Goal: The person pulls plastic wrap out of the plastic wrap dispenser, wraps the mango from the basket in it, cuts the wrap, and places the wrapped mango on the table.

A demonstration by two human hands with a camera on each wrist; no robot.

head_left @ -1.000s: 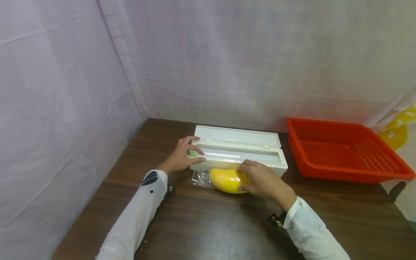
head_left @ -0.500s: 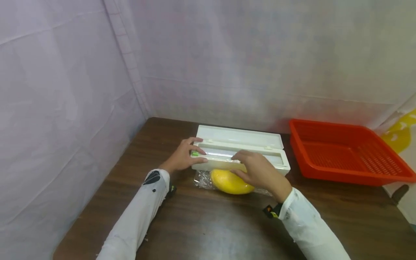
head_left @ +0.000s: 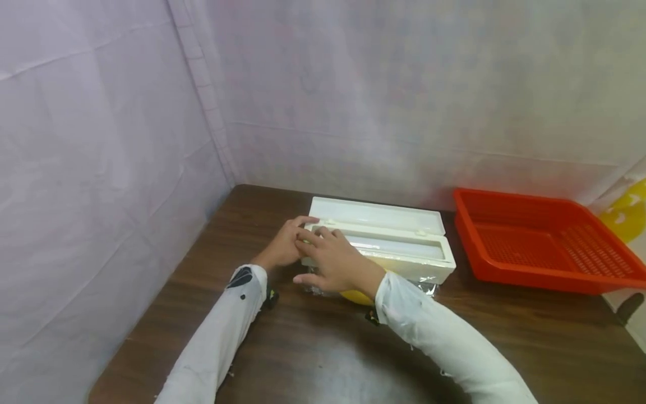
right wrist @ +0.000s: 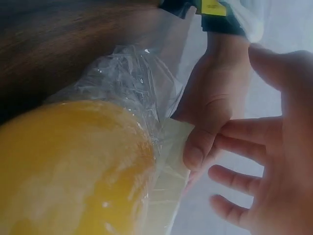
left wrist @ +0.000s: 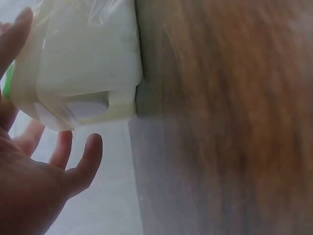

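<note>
A white cling film dispenser [head_left: 428, 272] lies on the table with its lid [head_left: 378, 213] folded back and a roll inside. My left hand [head_left: 285, 245] grips its left end, the thumb at the front corner in the right wrist view. A green slider [left wrist: 7, 82] shows at that end in the left wrist view. My right hand [head_left: 334, 262] reaches across to the same end, its fingertips by the left thumb and its own thumb held apart. Beneath the right wrist lies a yellow mango-shaped fruit [right wrist: 73, 166] against the dispenser's front, covered by crumpled clear film [right wrist: 124, 81].
A red plastic basket [head_left: 547, 280] stands to the right of the dispenser on the brown wooden table [head_left: 303, 348]. White cloth [head_left: 383, 95] hangs behind and at the left. Yellow patterned cloth [head_left: 626, 216] shows at the right edge.
My right hand has left the yellow fruit and moved left along the dispenser's front edge to its left end. The left hand has stayed at that end.
</note>
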